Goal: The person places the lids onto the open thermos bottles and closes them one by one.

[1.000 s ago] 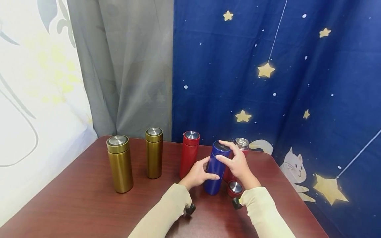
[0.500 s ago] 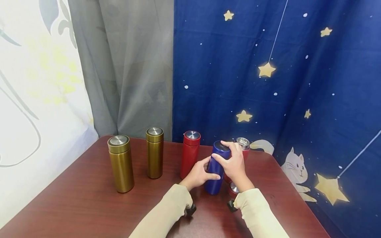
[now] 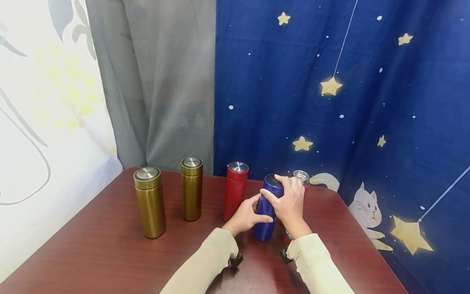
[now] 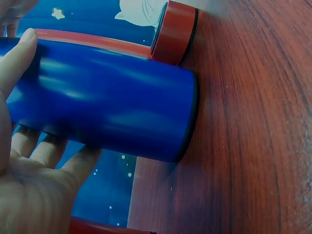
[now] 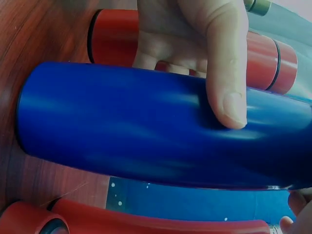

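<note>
A blue thermos (image 3: 264,232) with a dark round top stands on the table, tilted slightly. My left hand (image 3: 246,216) grips its body from the left; in the left wrist view the thumb (image 4: 22,53) lies on one side and the fingers (image 4: 51,148) reach around the other. My right hand (image 3: 291,204) holds the thermos's lid (image 3: 272,182) at the top, thumb on the near side and fingertips at the far rim. Behind the right hand stands an uncapped red thermos (image 3: 301,177), steel mouth showing. Its loose red lid (image 4: 176,31) sits on the table, mostly hidden in the head view.
A capped red thermos (image 3: 236,190) stands just left of the blue one, close to my left hand. Farther left are two gold thermoses, a rear one (image 3: 192,192) and a nearer one (image 3: 150,208). The wooden table (image 3: 110,253) ends at curtains behind.
My right hand has turned around the blue thermos's lid, its wrist swinging left and now covering most of the loose red lid. The left hand keeps its grip, and the thermos stays in place.
</note>
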The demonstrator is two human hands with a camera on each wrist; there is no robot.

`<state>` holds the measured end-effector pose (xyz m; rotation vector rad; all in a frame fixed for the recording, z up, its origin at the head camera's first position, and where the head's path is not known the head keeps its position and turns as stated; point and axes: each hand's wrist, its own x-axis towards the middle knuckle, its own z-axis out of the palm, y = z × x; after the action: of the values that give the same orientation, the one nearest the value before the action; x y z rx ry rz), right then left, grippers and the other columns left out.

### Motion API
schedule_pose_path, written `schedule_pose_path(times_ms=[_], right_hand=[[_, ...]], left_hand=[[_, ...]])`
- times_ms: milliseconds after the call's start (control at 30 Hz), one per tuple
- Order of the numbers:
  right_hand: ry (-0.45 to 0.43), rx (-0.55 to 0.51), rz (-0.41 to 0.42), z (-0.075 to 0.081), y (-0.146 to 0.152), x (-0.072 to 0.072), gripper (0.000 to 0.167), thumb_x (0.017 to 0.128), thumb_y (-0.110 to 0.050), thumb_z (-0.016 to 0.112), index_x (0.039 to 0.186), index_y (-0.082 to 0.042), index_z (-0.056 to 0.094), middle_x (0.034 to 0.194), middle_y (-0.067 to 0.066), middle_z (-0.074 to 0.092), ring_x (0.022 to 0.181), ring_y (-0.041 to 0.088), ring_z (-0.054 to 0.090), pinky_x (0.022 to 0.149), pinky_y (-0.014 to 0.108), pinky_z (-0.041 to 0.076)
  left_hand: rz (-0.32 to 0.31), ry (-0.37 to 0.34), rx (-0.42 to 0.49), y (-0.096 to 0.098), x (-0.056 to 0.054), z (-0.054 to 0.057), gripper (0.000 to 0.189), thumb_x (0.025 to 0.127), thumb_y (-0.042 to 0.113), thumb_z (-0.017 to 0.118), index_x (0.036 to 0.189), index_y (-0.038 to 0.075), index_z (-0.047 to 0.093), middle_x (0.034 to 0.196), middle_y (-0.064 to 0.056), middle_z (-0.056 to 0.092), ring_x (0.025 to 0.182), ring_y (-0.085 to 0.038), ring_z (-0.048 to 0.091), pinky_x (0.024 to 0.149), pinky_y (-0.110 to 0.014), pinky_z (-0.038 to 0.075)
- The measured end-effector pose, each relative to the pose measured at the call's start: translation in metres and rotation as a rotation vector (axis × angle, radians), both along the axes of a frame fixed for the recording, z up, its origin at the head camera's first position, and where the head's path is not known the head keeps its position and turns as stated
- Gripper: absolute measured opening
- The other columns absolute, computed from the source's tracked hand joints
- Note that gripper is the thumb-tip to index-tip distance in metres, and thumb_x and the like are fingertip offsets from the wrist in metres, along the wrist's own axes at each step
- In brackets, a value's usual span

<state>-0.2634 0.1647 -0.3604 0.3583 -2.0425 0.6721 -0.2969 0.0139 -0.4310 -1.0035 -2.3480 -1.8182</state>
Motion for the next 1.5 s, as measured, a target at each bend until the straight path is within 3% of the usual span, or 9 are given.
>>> schedule_pose_path(times_ms=[300,400,533,633,733,867,1133,1300,1500], right_hand=[[-0.092,0.0,0.02,-0.001,0.001,-0.001,0.06,0.077,-0.045,0.08,0.123,-0.012,0.059,0.106,0.013,0.056,0.1,0.028,0.047,0.085,0.046,0.044],[-0.171,-0.089,0.166,-0.003,0.007,0.0,0.058,0.082,-0.034,0.077,0.132,-0.016,0.054,0.121,0.012,0.056,0.111,0.028,0.049,0.09,0.05,0.047],[-0.291,-0.259,0.468,-0.003,0.016,0.001,0.069,0.088,-0.014,0.068,0.149,-0.022,0.036,0.144,0.011,0.044,0.125,0.03,0.048,0.099,0.056,0.041],[-0.358,-0.347,0.648,-0.002,0.021,-0.002,0.073,0.09,-0.004,0.06,0.154,-0.018,0.027,0.148,0.013,0.04,0.126,0.027,0.05,0.102,0.048,0.042],[-0.37,-0.387,0.726,-0.001,0.024,-0.004,0.061,0.09,0.002,0.057,0.147,-0.007,0.038,0.14,0.02,0.047,0.117,0.02,0.057,0.095,0.033,0.049],[-0.344,-0.388,0.697,0.005,0.022,0.0,0.049,0.086,0.009,0.062,0.133,0.004,0.051,0.128,0.026,0.054,0.104,0.015,0.062,0.084,0.025,0.053],[-0.283,-0.291,0.493,0.021,0.011,0.022,0.048,0.082,0.003,0.071,0.128,0.003,0.058,0.125,0.021,0.06,0.108,0.02,0.06,0.087,0.018,0.048],[-0.22,-0.265,0.395,0.004,0.013,0.006,0.05,0.079,-0.003,0.077,0.128,-0.004,0.062,0.124,0.016,0.063,0.112,0.03,0.057,0.089,0.016,0.044],[-0.155,-0.284,0.312,-0.008,0.013,-0.002,0.052,0.077,-0.013,0.081,0.126,-0.013,0.064,0.12,0.009,0.065,0.109,0.021,0.053,0.088,0.031,0.045]], left_hand=[[0.003,0.001,0.006,-0.001,0.0,-0.002,0.079,0.079,0.025,0.083,0.146,0.013,0.043,0.124,-0.002,0.064,0.106,-0.014,0.065,0.088,-0.029,0.052],[-0.01,-0.003,0.02,0.0,0.001,-0.002,0.078,0.079,0.025,0.082,0.146,0.014,0.043,0.122,-0.002,0.065,0.105,-0.013,0.065,0.088,-0.029,0.053],[-0.006,-0.001,0.028,0.0,0.001,-0.002,0.077,0.079,0.026,0.083,0.145,0.015,0.044,0.121,-0.001,0.065,0.105,-0.013,0.065,0.088,-0.03,0.053],[0.001,-0.004,0.03,0.0,0.001,-0.002,0.078,0.079,0.026,0.083,0.145,0.015,0.044,0.122,-0.001,0.065,0.105,-0.014,0.065,0.089,-0.03,0.052],[0.003,-0.008,0.032,0.001,0.001,-0.002,0.079,0.079,0.025,0.083,0.145,0.014,0.044,0.123,-0.002,0.064,0.106,-0.014,0.065,0.089,-0.03,0.052],[0.006,-0.007,0.031,0.001,0.001,-0.002,0.078,0.078,0.026,0.083,0.145,0.015,0.044,0.123,-0.001,0.065,0.106,-0.014,0.065,0.088,-0.031,0.053],[0.017,-0.004,0.017,0.0,0.001,-0.002,0.079,0.079,0.026,0.083,0.146,0.014,0.043,0.123,-0.002,0.064,0.105,-0.014,0.065,0.088,-0.03,0.053],[0.04,-0.009,0.009,-0.001,0.001,-0.003,0.08,0.078,0.029,0.083,0.146,0.016,0.043,0.123,-0.001,0.064,0.105,-0.013,0.065,0.088,-0.03,0.053],[0.05,-0.004,0.008,0.001,0.001,-0.005,0.081,0.078,0.033,0.083,0.147,0.018,0.043,0.124,0.001,0.064,0.107,-0.013,0.064,0.089,-0.03,0.052]])
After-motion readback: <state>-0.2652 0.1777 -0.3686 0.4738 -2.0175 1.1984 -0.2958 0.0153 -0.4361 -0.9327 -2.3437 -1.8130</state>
